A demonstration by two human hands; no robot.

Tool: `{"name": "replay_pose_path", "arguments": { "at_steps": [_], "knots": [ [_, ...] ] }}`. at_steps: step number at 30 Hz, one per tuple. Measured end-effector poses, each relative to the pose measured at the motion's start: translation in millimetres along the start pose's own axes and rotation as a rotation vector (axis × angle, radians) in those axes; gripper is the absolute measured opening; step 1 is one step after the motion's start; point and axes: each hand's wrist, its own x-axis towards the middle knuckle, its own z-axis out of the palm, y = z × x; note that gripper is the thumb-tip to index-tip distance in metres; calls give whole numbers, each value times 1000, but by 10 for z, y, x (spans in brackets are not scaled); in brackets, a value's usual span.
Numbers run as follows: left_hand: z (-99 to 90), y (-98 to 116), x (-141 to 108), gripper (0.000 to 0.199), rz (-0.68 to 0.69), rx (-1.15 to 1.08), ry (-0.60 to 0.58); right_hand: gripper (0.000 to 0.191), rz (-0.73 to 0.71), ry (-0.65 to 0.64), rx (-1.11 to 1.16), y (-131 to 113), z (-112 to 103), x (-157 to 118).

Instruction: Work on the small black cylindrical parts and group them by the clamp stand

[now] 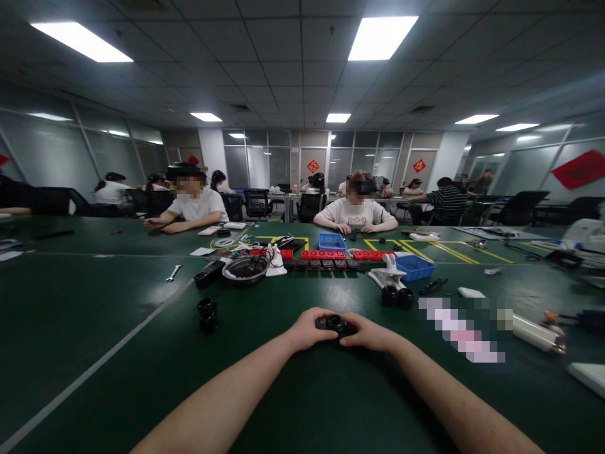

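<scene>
In the middle of the green table, my left hand (pixel 309 329) and my right hand (pixel 371 332) close round a small black lens-like part (pixel 335 323) from both sides. Its round opening faces up between my thumbs. My fingers hide its lower and outer portions. To the left, a stack of black ring-shaped parts (pixel 207 315) rests on the table. Two similar black round parts (pixel 397 297) sit ahead of my right hand, beside a white clip stand (pixel 388 275).
Ahead lie a metal bowl (pixel 227 272), a red power strip (pixel 324 254), and blue trays (pixel 418 268). A wrench (pixel 174 273) is at left; a pale cylinder (pixel 534 333) and a white box (pixel 588 377) are at right. Two people sit across the table.
</scene>
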Motion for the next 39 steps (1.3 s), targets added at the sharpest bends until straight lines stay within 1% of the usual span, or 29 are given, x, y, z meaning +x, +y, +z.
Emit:
{"name": "replay_pose_path", "arguments": {
  "at_steps": [5, 10, 15, 21, 23, 25, 29, 32, 34, 36, 37, 39],
  "knots": [
    [-3, -15, 7, 46, 11, 7, -19, 37, 7, 3, -23, -5, 28, 16],
    [-13, 15, -1, 45, 2, 20, -22, 31, 6, 3, -16, 12, 15, 10],
    [-22, 42, -9, 45, -3, 12, -35, 31, 15, -1, 7, 41, 21, 13],
    [-28, 61, -14, 44, -18, 7, -33, 34, 51, 34, 37, 55, 50, 22],
    [-12, 71, -19, 42, -25, 19, -23, 35, 75, 62, 16, 58, 71, 36],
    [25, 82, -24, 41, -49, 47, 16, 34, 96, 109, -52, 58, 108, 60],
    [136, 87, -23, 39, -144, 128, 168, 33, 183, 266, -313, 17, 242, 114],
    [188, 67, -13, 37, -181, 174, 240, 31, 241, 379, -494, -48, 353, 129],
    [185, 53, -8, 37, -186, 181, 251, 30, 260, 416, -560, -89, 396, 123],
    [153, 45, -8, 36, -167, 176, 238, 34, 251, 425, -563, -109, 398, 110],
    [129, 44, -10, 36, -148, 173, 219, 38, 222, 416, -533, -110, 381, 102],
    [75, 48, -14, 36, -95, 169, 167, 49, 118, 372, -410, -96, 321, 87]
  ]
}}
